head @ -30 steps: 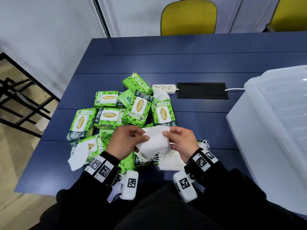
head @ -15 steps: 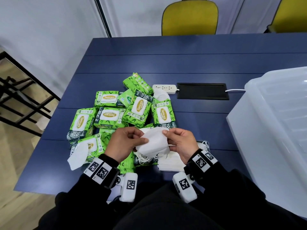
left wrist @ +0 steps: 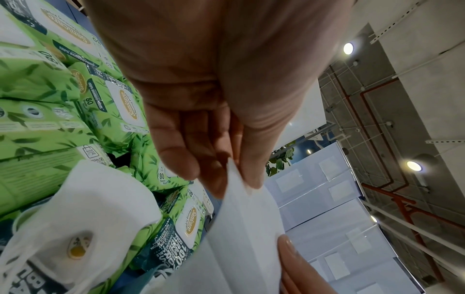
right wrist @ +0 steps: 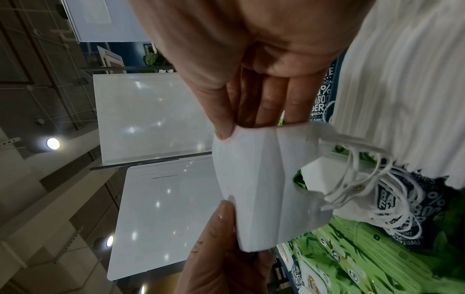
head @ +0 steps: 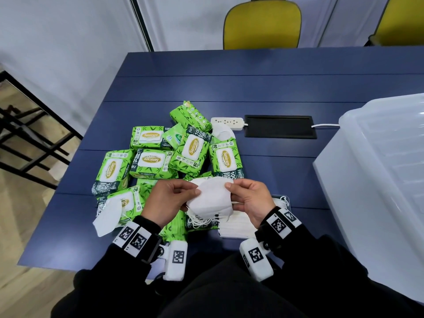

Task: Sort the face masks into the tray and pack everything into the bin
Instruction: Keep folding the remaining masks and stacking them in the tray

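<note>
1. Two hands hold one white face mask (head: 212, 196) above the near edge of the blue table (head: 252, 88).
2. Left hand (head: 168, 203) pinches the mask's left edge between thumb and fingers.
3. Right hand (head: 251, 200) pinches its right edge likewise; the ear loops (right wrist: 392, 179) dangle below.
4. More white masks are stacked (head: 238, 228) just under the hands.
5. Green Sanicare wipe packs (head: 149, 164) lie heaped behind them.
6. A translucent plastic bin (head: 378, 171) stands at the right.

Even, bright overhead light; ceiling lamps (left wrist: 348, 48) glare in the strongly distorted wrist views, close skin blurred.
</note>
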### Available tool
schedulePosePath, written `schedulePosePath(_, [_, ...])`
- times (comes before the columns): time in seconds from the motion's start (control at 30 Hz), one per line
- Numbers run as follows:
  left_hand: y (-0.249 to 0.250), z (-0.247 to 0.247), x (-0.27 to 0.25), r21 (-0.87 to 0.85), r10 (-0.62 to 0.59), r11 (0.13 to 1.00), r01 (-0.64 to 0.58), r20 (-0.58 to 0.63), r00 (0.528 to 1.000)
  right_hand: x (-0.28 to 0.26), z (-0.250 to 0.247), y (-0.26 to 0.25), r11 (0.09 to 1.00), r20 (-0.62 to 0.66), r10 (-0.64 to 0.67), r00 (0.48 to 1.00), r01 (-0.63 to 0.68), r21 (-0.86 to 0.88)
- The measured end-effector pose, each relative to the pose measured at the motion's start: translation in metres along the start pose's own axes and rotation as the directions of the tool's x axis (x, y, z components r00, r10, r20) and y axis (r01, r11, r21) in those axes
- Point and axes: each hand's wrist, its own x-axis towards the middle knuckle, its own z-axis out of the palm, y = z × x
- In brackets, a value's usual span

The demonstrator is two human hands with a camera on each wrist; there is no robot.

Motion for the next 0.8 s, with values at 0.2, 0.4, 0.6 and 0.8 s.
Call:
schedulePosePath(0.2, [-0.005, -0.004, 0.000, -0.031, -0.019, 0.999, 0.019, 0.018, 1.000, 0.000, 0.000, 0.002, 1.000, -0.015, 0.018, 1.000, -0.018, -0.001])
schedulePosePath(0.4, [-0.009, -0.006, 0.001, -0.025, 0.016, 1.000, -0.016, -0.003, 1.000, 0.001, 0.003, 0.002, 0.999, -0.008, 0.029, 1.000, -0.030, -0.020])
schedulePosePath(0.6, [-0.021, -0.012, 0.003, -0.007, 0.017, 1.000, -0.017, -0.026, 1.000, 0.002, 0.008, 0.001, 0.996, 0.011, 0.000, 1.000, 0.001, -0.094])
schedulePosePath(0.8, [-0.044, -0.024, 0.000, 0.051, -0.025, 0.998, 0.022, 0.052, 0.998, 0.009, 0.008, 0.005, 0.909, 0.088, -0.013, 0.996, 0.049, -0.415])
